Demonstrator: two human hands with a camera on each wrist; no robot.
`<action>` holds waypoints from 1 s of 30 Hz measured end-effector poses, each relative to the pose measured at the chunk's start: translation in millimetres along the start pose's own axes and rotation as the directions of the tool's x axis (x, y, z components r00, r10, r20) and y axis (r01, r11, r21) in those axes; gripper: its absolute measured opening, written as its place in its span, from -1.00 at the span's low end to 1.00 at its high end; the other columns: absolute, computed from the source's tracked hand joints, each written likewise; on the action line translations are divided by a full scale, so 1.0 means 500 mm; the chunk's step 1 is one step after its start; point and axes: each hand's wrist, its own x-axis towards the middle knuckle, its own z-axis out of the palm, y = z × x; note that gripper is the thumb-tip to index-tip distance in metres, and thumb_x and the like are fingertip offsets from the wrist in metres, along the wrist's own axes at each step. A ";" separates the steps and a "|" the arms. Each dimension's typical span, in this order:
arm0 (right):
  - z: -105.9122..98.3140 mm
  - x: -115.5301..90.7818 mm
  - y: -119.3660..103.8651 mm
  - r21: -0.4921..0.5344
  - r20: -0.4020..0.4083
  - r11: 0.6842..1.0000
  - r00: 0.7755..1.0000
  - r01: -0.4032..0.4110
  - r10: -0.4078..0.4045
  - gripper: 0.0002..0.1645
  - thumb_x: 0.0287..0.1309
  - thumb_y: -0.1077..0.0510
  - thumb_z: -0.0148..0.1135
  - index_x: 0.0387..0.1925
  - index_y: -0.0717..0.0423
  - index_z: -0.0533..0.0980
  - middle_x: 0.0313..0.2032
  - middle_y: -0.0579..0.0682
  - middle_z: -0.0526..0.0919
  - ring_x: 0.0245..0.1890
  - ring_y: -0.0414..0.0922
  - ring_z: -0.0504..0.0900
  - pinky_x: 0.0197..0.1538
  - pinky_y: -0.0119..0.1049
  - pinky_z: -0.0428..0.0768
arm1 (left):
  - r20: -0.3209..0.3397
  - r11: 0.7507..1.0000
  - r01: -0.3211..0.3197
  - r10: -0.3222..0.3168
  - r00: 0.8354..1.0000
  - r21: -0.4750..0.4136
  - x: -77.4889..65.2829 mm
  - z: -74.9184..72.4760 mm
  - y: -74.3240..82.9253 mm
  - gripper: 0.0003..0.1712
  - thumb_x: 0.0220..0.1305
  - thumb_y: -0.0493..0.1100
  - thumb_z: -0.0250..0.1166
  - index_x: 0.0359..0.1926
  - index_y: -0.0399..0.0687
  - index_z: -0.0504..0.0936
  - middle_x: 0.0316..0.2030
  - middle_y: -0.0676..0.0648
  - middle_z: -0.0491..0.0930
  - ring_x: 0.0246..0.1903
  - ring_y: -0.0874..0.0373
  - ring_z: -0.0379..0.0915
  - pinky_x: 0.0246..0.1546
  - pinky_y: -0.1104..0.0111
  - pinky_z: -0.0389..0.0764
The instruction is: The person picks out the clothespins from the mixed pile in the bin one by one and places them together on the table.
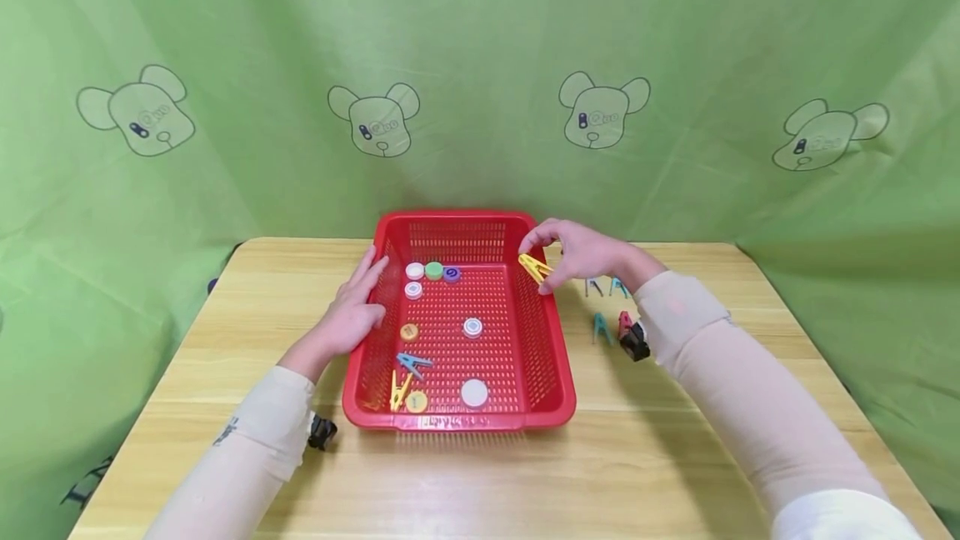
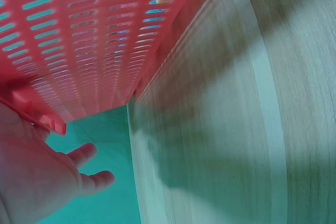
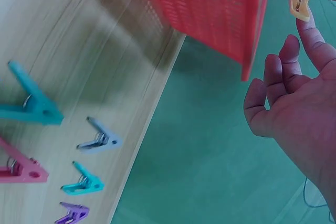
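Note:
A red plastic basket [image 1: 562, 373] with slotted walls stands on the table. At its right rim my right hand [image 1: 585, 252] pinches a yellow clothespin [image 1: 533, 267] between thumb and index finger; the right wrist view shows this clothespin [image 3: 299, 2] at the top corner, other fingers loosely bent. My left hand [image 1: 347, 317] rests against the basket's left rim, fingers extended. Inside the basket lie a blue-grey clothespin [image 1: 413, 363], another yellow clothespin [image 1: 401, 391] and several bottle caps, including a green cap [image 1: 434, 271], a purple cap [image 1: 452, 274] and a large white cap [image 1: 474, 393].
Right of the basket, more clothespins lie on the wooden table [image 1: 480, 482]: a teal clothespin [image 3: 37, 100], a pink clothespin [image 3: 23, 166], a grey-blue clothespin [image 3: 102, 139], a turquoise clothespin [image 3: 84, 181] and a purple clothespin [image 3: 73, 213]. A green curtain [image 1: 480, 15] hangs behind.

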 end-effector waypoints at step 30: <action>-0.038 -0.104 0.072 -0.017 -0.060 0.994 0.992 -0.112 0.111 -0.31 -0.17 0.22 0.58 0.08 0.11 0.52 0.15 0.17 0.43 0.18 0.09 0.30 0.25 0.13 0.26 | 0.008 1.000 -0.006 0.006 1.000 -0.018 -0.003 0.001 0.004 0.05 0.03 -0.40 0.11 0.59 -0.05 0.00 0.57 0.16 -0.41 0.49 -0.23 -0.38 0.33 -0.25 0.01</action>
